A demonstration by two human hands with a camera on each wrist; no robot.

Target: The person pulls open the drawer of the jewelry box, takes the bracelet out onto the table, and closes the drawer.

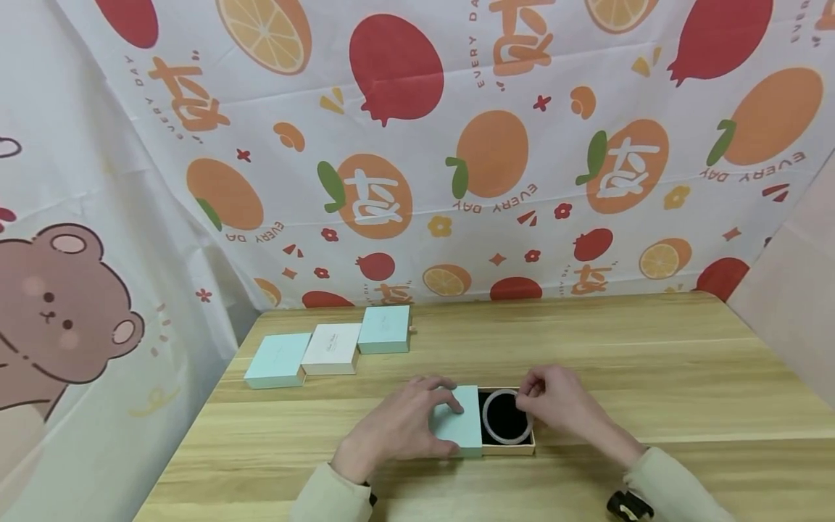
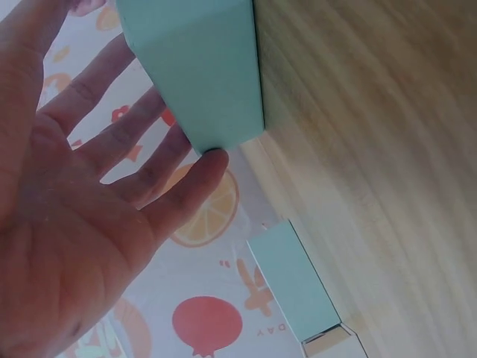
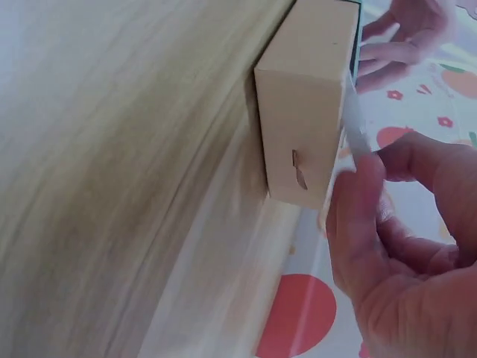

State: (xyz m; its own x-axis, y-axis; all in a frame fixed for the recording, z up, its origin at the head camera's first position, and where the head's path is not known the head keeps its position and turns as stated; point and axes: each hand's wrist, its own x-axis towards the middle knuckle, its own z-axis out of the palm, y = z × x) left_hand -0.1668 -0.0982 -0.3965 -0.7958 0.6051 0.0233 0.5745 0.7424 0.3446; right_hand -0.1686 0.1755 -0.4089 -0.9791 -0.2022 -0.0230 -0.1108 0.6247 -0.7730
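Observation:
On the wooden table, a mint-green box (image 1: 468,428) lies with its cream drawer (image 1: 509,450) slid out to the right. My left hand (image 1: 406,424) grips the mint cover, thumb at the front side and fingers over the top and far side. A pale, translucent bangle (image 1: 485,422) sits tilted over the drawer's black lining (image 1: 507,417). Between thumb and forefinger, my right hand (image 1: 562,402) pinches the bangle's right edge. From the right wrist view, the bangle (image 3: 359,128) rises above the drawer's end wall (image 3: 298,134), which has a small ribbon tab (image 3: 299,171).
Three closed boxes stand in a slanting row at the back left: a mint one (image 1: 277,359), a white one (image 1: 331,348) and another mint one (image 1: 385,328). Behind the table (image 1: 620,348) hangs a fruit-print cloth (image 1: 417,181).

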